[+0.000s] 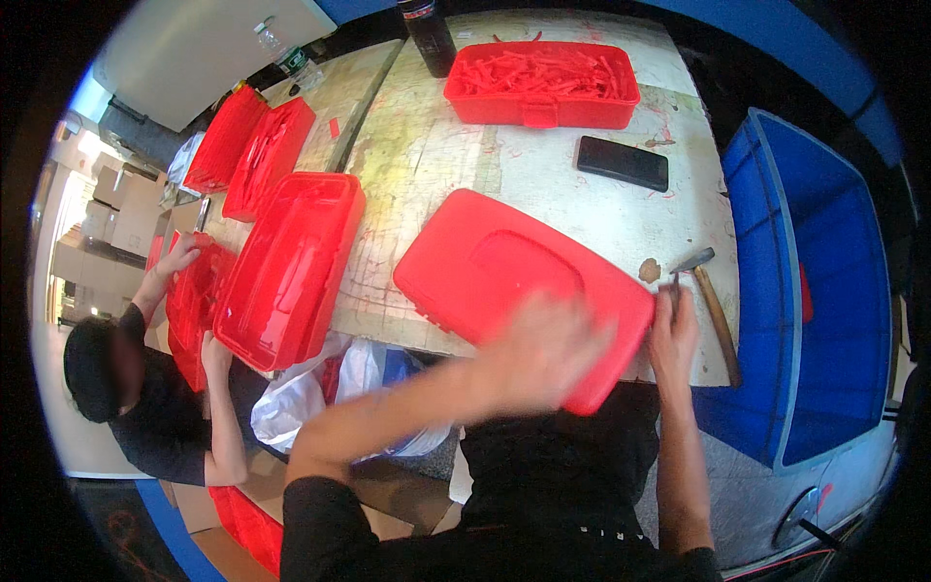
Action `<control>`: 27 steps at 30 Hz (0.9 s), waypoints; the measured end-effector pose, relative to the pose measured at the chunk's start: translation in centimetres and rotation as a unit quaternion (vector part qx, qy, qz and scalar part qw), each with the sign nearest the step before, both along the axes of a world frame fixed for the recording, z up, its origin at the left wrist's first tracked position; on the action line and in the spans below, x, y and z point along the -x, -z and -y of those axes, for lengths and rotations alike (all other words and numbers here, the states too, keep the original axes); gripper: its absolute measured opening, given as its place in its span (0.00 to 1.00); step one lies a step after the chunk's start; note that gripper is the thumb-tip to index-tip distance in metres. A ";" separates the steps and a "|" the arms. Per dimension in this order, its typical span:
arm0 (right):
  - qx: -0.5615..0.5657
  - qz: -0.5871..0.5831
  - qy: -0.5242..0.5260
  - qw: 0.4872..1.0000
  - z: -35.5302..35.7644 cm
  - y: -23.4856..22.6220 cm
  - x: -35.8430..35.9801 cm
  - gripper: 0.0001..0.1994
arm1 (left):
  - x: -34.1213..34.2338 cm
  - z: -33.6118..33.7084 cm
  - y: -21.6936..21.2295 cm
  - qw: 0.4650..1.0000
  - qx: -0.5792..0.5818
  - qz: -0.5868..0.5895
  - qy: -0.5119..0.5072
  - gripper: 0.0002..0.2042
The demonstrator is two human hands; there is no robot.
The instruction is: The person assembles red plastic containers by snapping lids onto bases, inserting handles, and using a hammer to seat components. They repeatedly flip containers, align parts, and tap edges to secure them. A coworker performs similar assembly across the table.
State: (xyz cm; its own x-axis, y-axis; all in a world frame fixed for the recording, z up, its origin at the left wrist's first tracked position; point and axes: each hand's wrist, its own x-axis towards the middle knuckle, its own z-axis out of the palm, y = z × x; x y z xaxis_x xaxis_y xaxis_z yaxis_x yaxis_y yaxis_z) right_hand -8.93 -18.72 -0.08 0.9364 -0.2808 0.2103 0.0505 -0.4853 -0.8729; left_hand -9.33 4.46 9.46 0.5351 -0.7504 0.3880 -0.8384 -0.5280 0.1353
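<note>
The red plastic lid (475, 233) lies on the worktable (529, 160), near corner overhanging; the left hand (548, 341) blurs across it, finger state impossible to tell; the right hand (674, 335), beside its right corner, pinches a slim dark tool (676, 282); moulding looks done, handwork seems unfinished; how much remains, I can't judge.

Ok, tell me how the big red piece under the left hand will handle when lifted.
The red piece seems stiff: its corner overhangs the table without sagging. Being apparently plastic, it's probably light for its size. Its smooth face might slip.
</note>
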 end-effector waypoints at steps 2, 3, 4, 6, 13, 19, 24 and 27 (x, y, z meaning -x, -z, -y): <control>-0.004 -0.048 -0.011 0.999 -0.2 -1.7 -2.3 0.11 | -7.9 -1.1 0.3 0.990 -0.053 0.005 -0.127 0.28; -0.016 -0.101 -0.020 0.995 -0.5 -2.6 -2.3 0.12 | -11.0 -2.1 0.7 0.976 -0.096 -0.080 -0.178 0.32; -0.078 -0.118 -0.008 0.990 -0.6 -3.5 -1.4 0.12 | -13.0 -3.1 1.3 0.948 -0.135 -0.159 -0.240 0.37; -0.158 -0.225 0.030 0.961 -1.1 -4.4 2.9 0.11 | -15.2 -3.9 2.8 0.926 -0.174 -0.254 -0.219 0.43; -0.021 0.026 0.055 0.998 -1.4 2.0 7.0 0.18 | -9.0 -4.7 2.1 0.811 -0.203 -0.455 -0.307 0.47; 0.050 0.097 0.040 0.993 0.4 3.2 -1.7 0.10 | 2.9 -10.3 5.5 0.561 0.315 -0.715 -0.274 0.35; 0.148 0.134 -0.029 0.980 -5.4 0.1 -6.7 0.13 | 8.9 -10.3 3.7 0.362 0.567 -0.680 -0.291 0.32; -0.097 0.010 -0.117 0.988 -4.3 -3.9 -2.3 0.17 | 12.7 -6.9 1.5 0.380 0.617 -0.652 -0.223 0.35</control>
State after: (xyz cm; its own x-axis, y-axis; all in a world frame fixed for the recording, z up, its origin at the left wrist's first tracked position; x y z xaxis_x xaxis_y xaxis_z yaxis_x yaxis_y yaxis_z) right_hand -6.67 -14.40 3.84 0.9767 -0.0946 0.1926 0.1594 -0.2810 -0.9464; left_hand -22.00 11.37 7.98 0.8427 -0.1496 -0.5171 0.5030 0.5610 0.6574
